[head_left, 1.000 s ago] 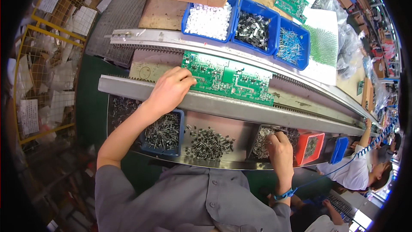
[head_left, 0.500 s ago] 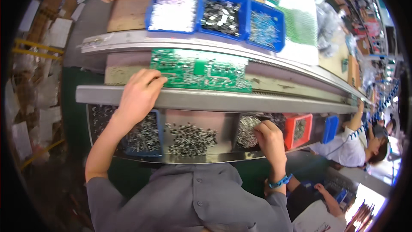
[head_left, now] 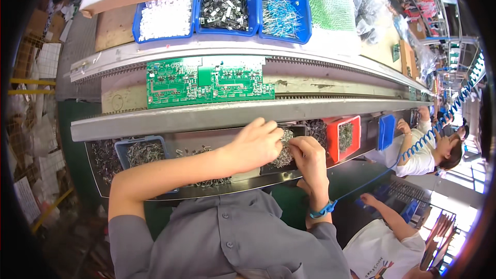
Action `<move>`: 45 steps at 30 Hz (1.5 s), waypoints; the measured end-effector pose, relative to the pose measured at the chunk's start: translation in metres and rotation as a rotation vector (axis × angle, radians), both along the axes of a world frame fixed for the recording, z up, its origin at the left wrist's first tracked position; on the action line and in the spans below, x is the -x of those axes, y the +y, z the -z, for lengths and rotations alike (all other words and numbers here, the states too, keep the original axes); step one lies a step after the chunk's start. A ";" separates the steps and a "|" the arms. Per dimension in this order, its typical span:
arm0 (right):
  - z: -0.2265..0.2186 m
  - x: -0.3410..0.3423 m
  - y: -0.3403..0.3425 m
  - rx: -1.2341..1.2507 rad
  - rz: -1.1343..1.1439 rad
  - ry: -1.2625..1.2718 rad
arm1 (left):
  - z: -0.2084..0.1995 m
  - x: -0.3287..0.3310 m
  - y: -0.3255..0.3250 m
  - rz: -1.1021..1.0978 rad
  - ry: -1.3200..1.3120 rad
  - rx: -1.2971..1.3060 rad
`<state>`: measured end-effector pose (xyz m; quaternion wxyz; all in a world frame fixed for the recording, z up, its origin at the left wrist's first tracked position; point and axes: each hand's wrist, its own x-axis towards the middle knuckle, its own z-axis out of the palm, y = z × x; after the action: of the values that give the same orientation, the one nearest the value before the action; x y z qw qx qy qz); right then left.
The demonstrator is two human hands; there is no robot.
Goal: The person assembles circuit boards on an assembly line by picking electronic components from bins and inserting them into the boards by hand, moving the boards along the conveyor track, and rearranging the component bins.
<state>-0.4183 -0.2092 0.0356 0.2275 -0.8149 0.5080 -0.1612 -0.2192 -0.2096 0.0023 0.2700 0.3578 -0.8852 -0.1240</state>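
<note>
My left hand [head_left: 261, 144] reaches across to the right, over the edge of a dark bin of small silver leaded parts [head_left: 283, 156]. Its fingers are curled together, and anything between them is too small to make out. Right beside it, my right hand [head_left: 309, 159] is closed in a pinch at the same bin; what it holds cannot be seen. A blue band [head_left: 324, 209] circles my right wrist. Beyond the metal rail, a green circuit board [head_left: 206, 85] with small parts on it lies in the conveyor track, with neither hand touching it.
Metal rails [head_left: 201, 116] border the track. Behind stand blue bins of white parts [head_left: 166, 18], black parts [head_left: 224, 10] and blue leaded parts [head_left: 281, 18]. Nearer are a bin of silver parts [head_left: 144, 153], loose parts and a red bin [head_left: 345, 138]. Co-workers [head_left: 431, 147] sit at right.
My left hand has left the circuit board's near-left corner and moved right to the silver parts bin beside my right hand. The whole view has shifted, so the board appears further left.
</note>
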 end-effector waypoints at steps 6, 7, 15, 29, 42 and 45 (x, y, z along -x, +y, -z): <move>-0.004 0.000 0.001 0.034 -0.006 0.110 | 0.011 0.021 -0.001 0.008 -0.135 0.101; -0.004 0.000 0.000 0.030 -0.009 0.114 | 0.010 0.022 -0.001 0.009 -0.152 0.135; -0.006 0.002 0.000 0.019 0.004 0.074 | 0.014 0.025 -0.002 -0.011 -0.071 0.163; -0.010 -0.010 -0.004 0.125 -0.131 0.182 | 0.008 0.020 0.010 -0.013 0.172 -0.025; -0.016 -0.003 -0.003 -0.009 -0.053 0.230 | -0.013 -0.159 0.012 -0.583 0.159 -0.196; -0.019 -0.005 -0.003 -0.021 -0.034 0.239 | -0.006 -0.181 0.015 -0.719 0.181 -0.301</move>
<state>-0.4131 -0.2125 0.0544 0.1766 -0.8345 0.5191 -0.0536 -0.0385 -0.1949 0.0085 0.3179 0.6678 -0.6483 -0.1809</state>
